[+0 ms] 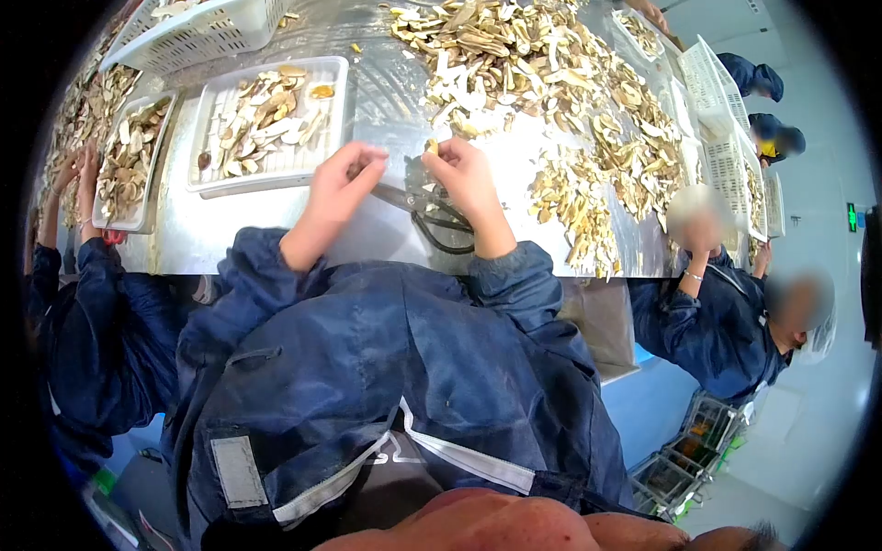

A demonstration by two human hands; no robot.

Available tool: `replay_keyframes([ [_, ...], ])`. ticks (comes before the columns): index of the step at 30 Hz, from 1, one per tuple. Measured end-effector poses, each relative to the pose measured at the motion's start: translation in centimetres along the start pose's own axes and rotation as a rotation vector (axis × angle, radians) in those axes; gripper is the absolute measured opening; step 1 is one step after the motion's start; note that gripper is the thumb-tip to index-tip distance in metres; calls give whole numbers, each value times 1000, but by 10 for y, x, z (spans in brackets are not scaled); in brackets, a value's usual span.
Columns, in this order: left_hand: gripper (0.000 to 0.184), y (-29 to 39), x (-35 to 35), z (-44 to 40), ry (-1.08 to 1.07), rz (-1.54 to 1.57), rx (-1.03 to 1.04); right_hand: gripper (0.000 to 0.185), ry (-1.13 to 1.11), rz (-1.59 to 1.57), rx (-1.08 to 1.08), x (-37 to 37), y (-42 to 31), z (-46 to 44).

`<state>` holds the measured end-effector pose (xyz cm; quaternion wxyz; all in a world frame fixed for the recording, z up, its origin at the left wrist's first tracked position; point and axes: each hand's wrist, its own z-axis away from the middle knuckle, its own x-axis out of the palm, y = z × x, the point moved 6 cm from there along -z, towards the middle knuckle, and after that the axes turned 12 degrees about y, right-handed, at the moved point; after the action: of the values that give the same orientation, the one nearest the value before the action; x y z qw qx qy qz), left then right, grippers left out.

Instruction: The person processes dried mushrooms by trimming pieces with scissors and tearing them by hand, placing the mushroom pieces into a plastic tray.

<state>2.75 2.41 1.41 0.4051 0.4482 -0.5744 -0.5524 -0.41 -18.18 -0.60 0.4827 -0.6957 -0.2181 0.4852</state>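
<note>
My left hand [338, 193] is closed, thumb against fingers, over the steel table. A brownish bit shows at its fingertips, too small to make out. My right hand [467, 182] pinches a small yellowish mushroom piece [431, 146] between thumb and finger. Between and below the hands lies a pair of scissors [439, 219] with dark handles, its blades toward my left hand. My right wrist partly overlaps the handles. Left of my left hand stands a white tray [340, 101] with sliced mushrooms [266, 119] in it. A large heap of mushroom slices [514, 64] spreads beyond my right hand.
At the left, a co-worker's hands [81, 174] are beside another tray [147, 207] of slices. A white basket [202, 37] stands at the back left, and more baskets [712, 87] line the right side. Another person [726, 303] sits at the right by the table edge.
</note>
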Motion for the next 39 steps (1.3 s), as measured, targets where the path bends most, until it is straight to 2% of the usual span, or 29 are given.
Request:
replay_keyframes([
  [2, 21, -2, 25, -22, -21, 47, 3, 20, -77, -204, 138, -2, 2, 2],
  [5, 21, -7, 54, -35, -169, 110, -100, 20, -196, -413, 277, -3, 11, 8],
  [9, 17, -25, 64, -37, -263, 138, -284, 20, -181, -382, 312, -21, -9, 13],
  [12, 17, -30, 61, -37, -324, 172, -294, 18, -193, -448, 416, -28, -12, 14],
  [18, 17, -33, 61, -35, -430, 260, -516, 13, -190, -517, 365, -22, -15, 12],
  [24, 19, -41, 56, -35, -359, 351, -598, 13, -158, -457, 411, -22, -18, 7],
  [27, 21, -32, 52, -39, -247, 481, -652, 15, -47, -138, 216, -42, -11, -5],
  [30, 23, -31, 50, -39, -235, 616, -680, 18, 188, 422, -199, -57, -29, -19],
  [31, 27, -32, 50, -40, -274, 622, -662, 21, 215, 450, -150, -55, -34, -23],
  [34, 27, -25, 45, -40, -227, 714, -691, 23, 286, 515, -319, -41, -27, -33],
  [39, 21, -28, 45, -41, -254, 828, -631, 18, 353, 492, -378, -45, -20, -36],
])
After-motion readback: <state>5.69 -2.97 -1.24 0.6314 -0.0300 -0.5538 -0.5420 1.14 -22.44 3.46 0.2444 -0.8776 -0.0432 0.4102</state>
